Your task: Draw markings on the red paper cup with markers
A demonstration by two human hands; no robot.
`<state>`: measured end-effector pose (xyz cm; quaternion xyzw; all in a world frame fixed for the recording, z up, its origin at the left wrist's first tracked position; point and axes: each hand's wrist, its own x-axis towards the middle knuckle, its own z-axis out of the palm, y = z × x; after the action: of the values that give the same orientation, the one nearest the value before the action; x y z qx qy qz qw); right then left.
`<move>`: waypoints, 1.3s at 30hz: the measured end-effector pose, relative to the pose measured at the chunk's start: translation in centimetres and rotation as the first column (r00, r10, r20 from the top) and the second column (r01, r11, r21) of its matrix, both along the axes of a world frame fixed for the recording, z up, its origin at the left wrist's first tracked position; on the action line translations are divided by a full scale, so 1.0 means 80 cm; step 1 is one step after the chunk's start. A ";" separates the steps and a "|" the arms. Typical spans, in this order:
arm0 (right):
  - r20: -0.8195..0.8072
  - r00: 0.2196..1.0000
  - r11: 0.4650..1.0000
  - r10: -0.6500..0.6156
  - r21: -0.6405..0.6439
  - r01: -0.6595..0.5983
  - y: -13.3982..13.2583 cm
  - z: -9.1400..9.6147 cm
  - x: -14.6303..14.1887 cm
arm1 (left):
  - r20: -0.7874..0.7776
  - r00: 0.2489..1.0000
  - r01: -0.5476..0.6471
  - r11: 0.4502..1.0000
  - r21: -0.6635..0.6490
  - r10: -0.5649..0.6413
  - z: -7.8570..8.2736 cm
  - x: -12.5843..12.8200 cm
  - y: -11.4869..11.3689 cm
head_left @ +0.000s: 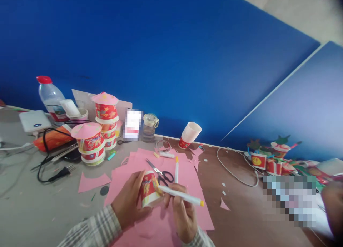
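In my left hand [131,202] is a red and white paper cup [148,190] with a yellow figure on its side, tilted over pink paper. My right hand [184,216] grips a white marker [184,196] with a yellow end, its tip at the cup's right side. Just beyond lie scissors [159,172] with black handles, blades spread. A second yellow-capped marker [176,170] rests to their right on the stacked pink paper [202,215]. Part of the cup is hidden by my left fingers.
Two cup towers with pink cone roofs [87,145] [105,113] stand at the left, near a bottle [52,99] and a plug [60,174]. A lidded jar [150,127] and white cups [190,132] stand along the blue partition [160,61]. Cup crafts [273,165] and another person's hand [333,207] are at right.
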<state>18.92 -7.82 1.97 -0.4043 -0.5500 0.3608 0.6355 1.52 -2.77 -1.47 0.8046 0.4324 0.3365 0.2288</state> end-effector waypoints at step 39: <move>0.814 0.534 0.971 -0.228 0.153 0.181 0.045 -0.042 0.033 | 0.003 1.000 -0.019 1.000 0.006 0.019 -0.001 0.002 0.000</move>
<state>21.55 -4.26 -1.37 -0.5712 -0.7410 0.0385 0.3509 1.68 -2.80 -1.55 0.8008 0.4385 0.3411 0.2239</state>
